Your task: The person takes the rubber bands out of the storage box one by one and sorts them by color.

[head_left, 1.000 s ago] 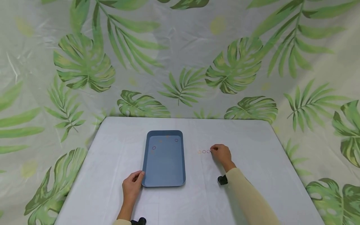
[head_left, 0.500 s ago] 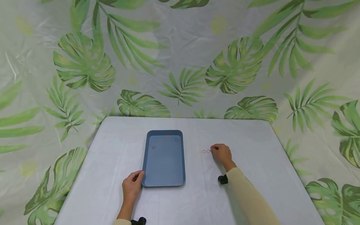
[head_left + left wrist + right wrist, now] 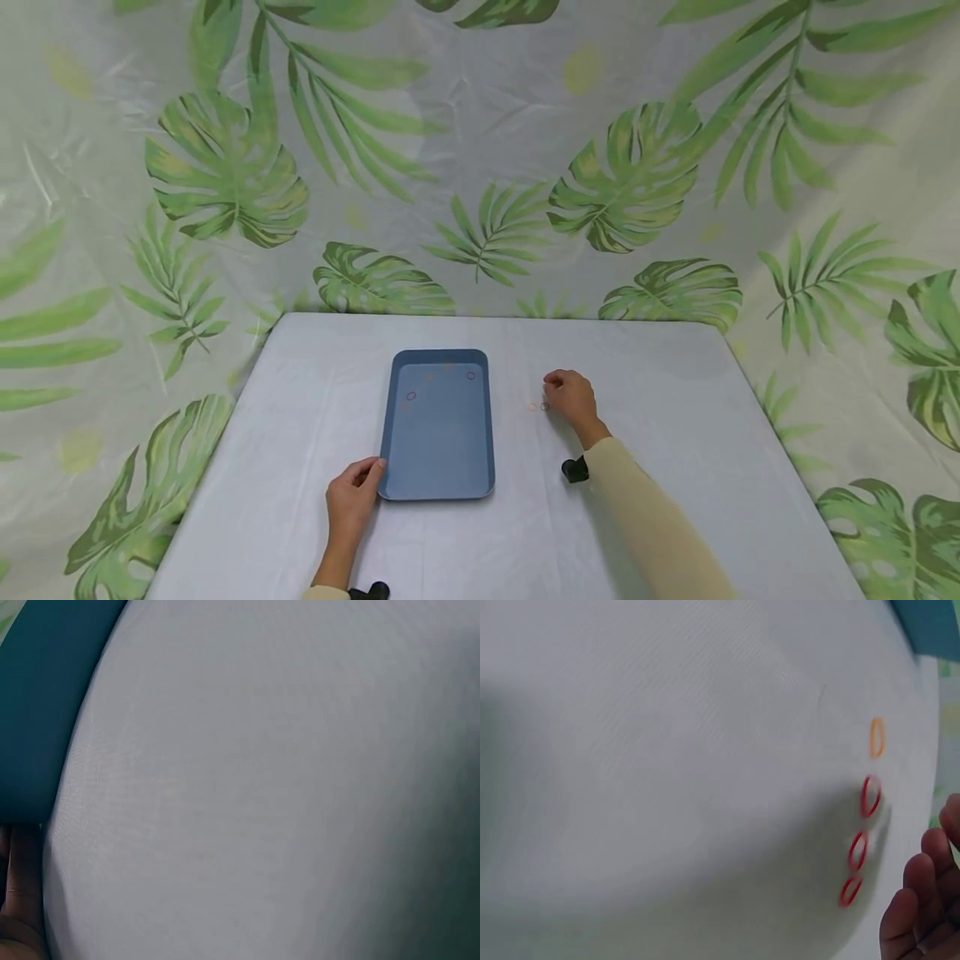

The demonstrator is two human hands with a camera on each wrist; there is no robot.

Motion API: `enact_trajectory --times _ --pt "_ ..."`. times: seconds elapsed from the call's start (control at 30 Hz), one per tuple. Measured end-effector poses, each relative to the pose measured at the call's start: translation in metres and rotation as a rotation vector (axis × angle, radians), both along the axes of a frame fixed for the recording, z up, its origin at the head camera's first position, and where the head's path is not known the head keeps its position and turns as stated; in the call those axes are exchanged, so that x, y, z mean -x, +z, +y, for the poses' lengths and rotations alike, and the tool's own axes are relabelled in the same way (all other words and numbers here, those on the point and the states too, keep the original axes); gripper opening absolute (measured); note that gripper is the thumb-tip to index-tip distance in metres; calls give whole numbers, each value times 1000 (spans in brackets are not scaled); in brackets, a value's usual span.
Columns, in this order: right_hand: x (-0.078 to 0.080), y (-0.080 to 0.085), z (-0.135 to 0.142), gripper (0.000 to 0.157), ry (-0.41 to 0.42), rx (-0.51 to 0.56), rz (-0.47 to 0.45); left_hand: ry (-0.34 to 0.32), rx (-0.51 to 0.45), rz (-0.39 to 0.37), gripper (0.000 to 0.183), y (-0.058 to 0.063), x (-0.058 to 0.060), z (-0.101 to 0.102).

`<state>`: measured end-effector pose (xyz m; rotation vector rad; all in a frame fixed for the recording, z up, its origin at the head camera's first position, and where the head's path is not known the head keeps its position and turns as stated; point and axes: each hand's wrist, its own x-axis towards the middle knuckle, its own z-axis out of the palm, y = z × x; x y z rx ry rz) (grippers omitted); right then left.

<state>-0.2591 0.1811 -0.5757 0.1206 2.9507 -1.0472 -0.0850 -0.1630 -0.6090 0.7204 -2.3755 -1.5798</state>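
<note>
My left hand (image 3: 351, 500) grips the near left corner of a blue-grey rectangular tray (image 3: 442, 458), thumb at the rim. In the left wrist view its fingers (image 3: 24, 870) meet the tray's wall (image 3: 45, 712). My right hand (image 3: 572, 395) hovers over a short row of thin rings like small rubber bands, its fingers loosely curled with nothing visible between them. From the right wrist view, the row has one orange ring (image 3: 877, 737) nearest the tray and three red rings, the first red ring (image 3: 871, 796) beside it. In the head view the hand partly covers this row.
Inside the tray lie several more thin rings, among them a dark red ring (image 3: 411, 396) at left, another red ring (image 3: 471, 376) at right, and a faint orange ring (image 3: 430, 378). A white cloth (image 3: 315, 375) covers the table; a leaf-patterned curtain (image 3: 495, 150) hangs behind.
My right hand has let go of the last red ring at the row's right end and moved left and slightly away from me, above the row. My left hand and the tray stay put.
</note>
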Motion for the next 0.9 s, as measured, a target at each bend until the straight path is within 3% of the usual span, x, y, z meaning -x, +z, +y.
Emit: enact_trajectory --times 0.17,0.4,0.53,0.63,0.9 --pt "6 7 -27 18 71 17 34 7 1 0 26 -1 0 -2" --pt "12 23 -68 17 167 22 156 -4 2 10 28 -1 0 -4" --pt "15 31 -88 19 208 20 152 7 11 22 27 -3 0 -4" --pt "16 33 -100 21 246 -34 148 13 12 21 26 -3 0 -4" --pt "20 30 -117 17 314 -308 231 9 16 -3 28 -2 0 0"
